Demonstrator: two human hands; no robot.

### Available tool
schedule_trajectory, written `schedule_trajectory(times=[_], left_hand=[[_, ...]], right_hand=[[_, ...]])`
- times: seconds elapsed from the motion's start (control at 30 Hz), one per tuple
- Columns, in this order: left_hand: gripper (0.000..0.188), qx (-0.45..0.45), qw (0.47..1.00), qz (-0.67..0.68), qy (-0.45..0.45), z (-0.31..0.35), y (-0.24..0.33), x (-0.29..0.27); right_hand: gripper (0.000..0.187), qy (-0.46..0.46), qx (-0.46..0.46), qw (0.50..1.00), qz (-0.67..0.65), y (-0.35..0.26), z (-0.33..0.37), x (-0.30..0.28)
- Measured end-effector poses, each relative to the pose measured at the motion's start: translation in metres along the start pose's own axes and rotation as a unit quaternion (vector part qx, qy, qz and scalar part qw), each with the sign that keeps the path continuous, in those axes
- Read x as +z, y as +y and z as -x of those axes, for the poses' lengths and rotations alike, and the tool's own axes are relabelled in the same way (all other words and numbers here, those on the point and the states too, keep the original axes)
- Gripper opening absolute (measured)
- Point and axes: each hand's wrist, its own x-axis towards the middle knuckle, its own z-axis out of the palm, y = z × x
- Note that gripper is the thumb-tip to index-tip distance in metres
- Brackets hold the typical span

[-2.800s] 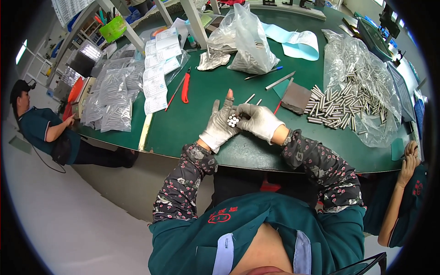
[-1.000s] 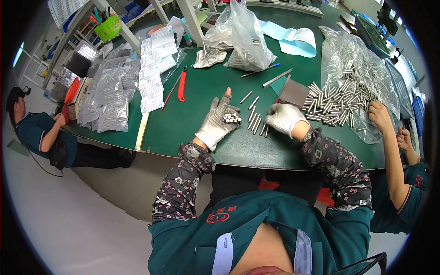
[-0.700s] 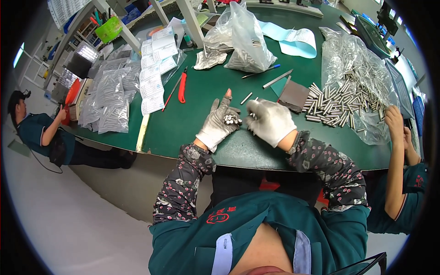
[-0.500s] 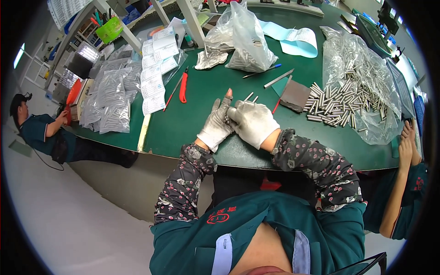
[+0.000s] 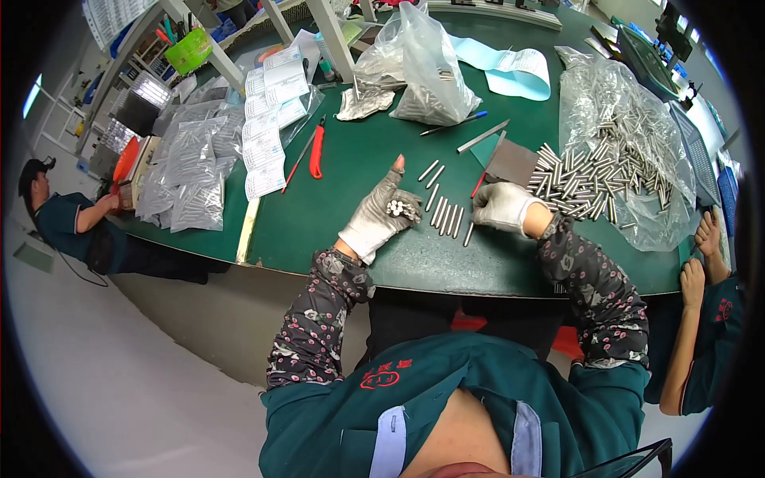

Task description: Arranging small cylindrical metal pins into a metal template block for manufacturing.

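My left hand (image 5: 381, 211), in a whitish glove with a bare thumb tip, is closed around a bundle of short metal pins (image 5: 398, 209); their round ends face up. Several loose pins (image 5: 447, 218) lie side by side on the green table between my hands, and a few more lie just beyond them. My right hand (image 5: 504, 209), also gloved, is curled with its fingertips down at the right end of that row. One pin (image 5: 468, 234) pokes out beside those fingertips. Whatever is inside the right fingers is hidden.
A large heap of pins (image 5: 586, 187) spills from a clear plastic bag (image 5: 582, 88) at the right. Red-handled pliers (image 5: 317, 151), a pen (image 5: 454, 123) and a dark brown square (image 5: 511, 163) lie on the table (image 5: 319, 215). Filled bags (image 5: 191, 159) sit left. Two people are at the sides.
My right hand has moved right, away from my left hand. The row of pins between them now shows, as do the pin ends in my left hand, which has stayed nearly still.
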Motion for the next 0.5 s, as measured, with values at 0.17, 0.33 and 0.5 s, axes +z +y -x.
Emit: schedule_trajectory(times=[0.17, 0.33, 0.5], left_hand=[[0.097, 0.040, 0.999, -0.012, 0.008, 0.000, -0.004, 0.003], [0.089, 0.035, 0.996, 0.085, -0.005, -0.002, -0.020, -0.006], [0.106, 0.047, 0.996, -0.069, 0.024, -0.001, -0.022, -0.007]], right_hand=[[0.025, 0.129, -0.032, 0.991, -0.030, -0.034, 0.008, 0.006], [0.025, 0.069, -0.068, 0.972, -0.213, -0.063, -0.006, 0.021], [0.024, 0.130, -0.134, 0.963, -0.193, -0.073, -0.025, 0.038]])
